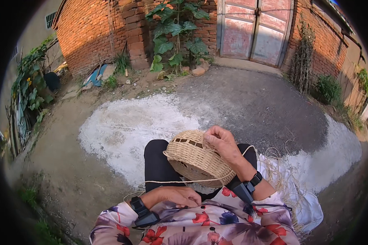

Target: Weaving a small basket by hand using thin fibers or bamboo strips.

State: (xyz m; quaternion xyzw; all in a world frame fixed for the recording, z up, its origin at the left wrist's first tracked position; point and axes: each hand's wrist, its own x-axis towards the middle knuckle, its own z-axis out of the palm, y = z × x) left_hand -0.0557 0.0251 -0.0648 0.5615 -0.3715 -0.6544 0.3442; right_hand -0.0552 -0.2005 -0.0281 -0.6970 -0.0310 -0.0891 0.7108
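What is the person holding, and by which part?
The right hand grips the woven straw basket by its upper rim. The left hand pinches the straw cord that runs taut to the basket.

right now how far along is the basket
Done: the basket's rounded body is woven tight, with a row of open gaps near its top edge. In hand: the right hand steadies it on the lap while the left hand pulls a straw cord taut from it. Left: the cord is loose, not woven in, and a heap of raw straw lies unused at the right.
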